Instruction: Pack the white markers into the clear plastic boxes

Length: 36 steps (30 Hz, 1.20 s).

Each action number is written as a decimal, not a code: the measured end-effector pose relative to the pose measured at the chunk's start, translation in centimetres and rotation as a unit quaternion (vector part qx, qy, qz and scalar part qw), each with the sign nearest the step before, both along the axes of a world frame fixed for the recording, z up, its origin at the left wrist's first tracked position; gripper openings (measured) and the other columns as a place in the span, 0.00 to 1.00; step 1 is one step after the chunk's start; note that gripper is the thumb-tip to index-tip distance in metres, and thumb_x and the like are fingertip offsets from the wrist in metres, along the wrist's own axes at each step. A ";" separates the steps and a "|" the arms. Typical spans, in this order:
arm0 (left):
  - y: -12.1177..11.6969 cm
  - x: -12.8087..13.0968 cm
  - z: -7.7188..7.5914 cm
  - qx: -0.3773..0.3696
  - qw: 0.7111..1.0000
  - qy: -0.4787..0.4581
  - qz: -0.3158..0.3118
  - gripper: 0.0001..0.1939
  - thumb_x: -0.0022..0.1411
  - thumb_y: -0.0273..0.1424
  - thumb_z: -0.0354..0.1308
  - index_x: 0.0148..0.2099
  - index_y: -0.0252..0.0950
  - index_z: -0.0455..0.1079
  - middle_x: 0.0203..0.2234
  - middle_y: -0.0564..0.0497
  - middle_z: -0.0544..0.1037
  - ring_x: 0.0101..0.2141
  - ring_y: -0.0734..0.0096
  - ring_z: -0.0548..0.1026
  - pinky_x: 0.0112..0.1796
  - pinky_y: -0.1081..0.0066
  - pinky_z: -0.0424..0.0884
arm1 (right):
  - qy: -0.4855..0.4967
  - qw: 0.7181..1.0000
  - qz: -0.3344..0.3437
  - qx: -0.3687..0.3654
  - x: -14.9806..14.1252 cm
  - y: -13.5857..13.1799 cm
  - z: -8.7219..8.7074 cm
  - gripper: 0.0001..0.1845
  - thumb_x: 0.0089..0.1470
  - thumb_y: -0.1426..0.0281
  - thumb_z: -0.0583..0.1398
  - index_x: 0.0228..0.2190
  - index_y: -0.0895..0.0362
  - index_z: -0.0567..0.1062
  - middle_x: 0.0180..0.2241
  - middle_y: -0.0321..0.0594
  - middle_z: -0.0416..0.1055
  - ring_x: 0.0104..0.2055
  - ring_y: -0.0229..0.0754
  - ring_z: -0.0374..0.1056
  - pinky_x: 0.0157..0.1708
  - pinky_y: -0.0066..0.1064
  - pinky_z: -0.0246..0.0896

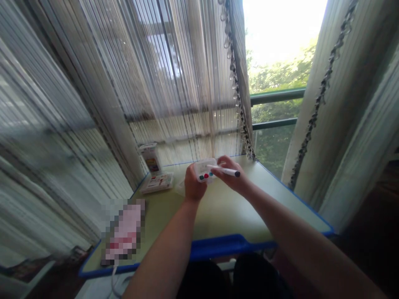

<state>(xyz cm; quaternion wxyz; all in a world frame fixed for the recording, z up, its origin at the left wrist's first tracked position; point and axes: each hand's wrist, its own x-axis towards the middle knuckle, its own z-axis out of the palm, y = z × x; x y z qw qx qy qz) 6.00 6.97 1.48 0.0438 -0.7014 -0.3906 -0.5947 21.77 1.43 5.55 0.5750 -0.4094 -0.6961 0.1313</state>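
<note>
Above the far part of the table, my left hand is closed on the left side of a small clear plastic box. Round green, red and blue spots show along the near side of the box. My right hand is closed around a white pen with a dark end. The pen's other end points left, over the box, and its dark end sticks out to the right. The fingers of my right hand are also close to the box's right edge; whether they touch it I cannot tell.
The pale table has a blue rim. At its back left lie a flat case with coloured marks and an upright white packet. A blurred-out pink object with a cable is at the left edge. Curtains hang behind.
</note>
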 end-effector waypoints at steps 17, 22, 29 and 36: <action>0.4 0.0 -0.3 -0.001 0.999 -0.039 0.009 0.23 0.51 0.33 0.59 0.50 0.34 0.60 0.41 0.40 0.73 0.43 0.57 0.73 0.44 0.58 0.70 | -0.163 0.984 -0.020 0.076 0.7 -0.5 0.6 0.14 0.49 0.67 0.58 0.38 0.57 0.77 0.32 0.41 0.75 0.24 0.34 0.64 0.28 0.26 0.59; 0.6 0.0 -0.3 0.004 0.999 -0.036 0.009 0.23 0.51 0.34 0.60 0.49 0.35 0.61 0.40 0.42 0.73 0.42 0.59 0.73 0.42 0.60 0.71 | -0.225 0.965 -0.106 0.079 1.2 -0.7 0.7 0.18 0.48 0.53 0.60 0.30 0.57 0.75 0.28 0.41 0.72 0.27 0.37 0.65 0.28 0.26 0.56; 0.5 0.0 -0.4 -0.009 0.999 -0.028 0.012 0.23 0.51 0.33 0.61 0.48 0.35 0.61 0.39 0.43 0.73 0.42 0.59 0.73 0.41 0.61 0.71 | -0.192 0.978 0.017 0.077 1.8 0.0 0.3 0.19 0.46 0.58 0.63 0.37 0.56 0.73 0.22 0.33 0.66 0.20 0.31 0.56 0.22 0.24 0.52; 0.5 -0.2 -0.3 -0.004 1.000 -0.026 0.013 0.22 0.51 0.32 0.60 0.48 0.35 0.61 0.40 0.42 0.73 0.43 0.59 0.73 0.43 0.60 0.70 | -0.174 0.981 0.050 0.069 1.8 -0.4 0.7 0.14 0.45 0.68 0.60 0.36 0.58 0.78 0.23 0.35 0.68 0.17 0.28 0.54 0.21 0.24 0.54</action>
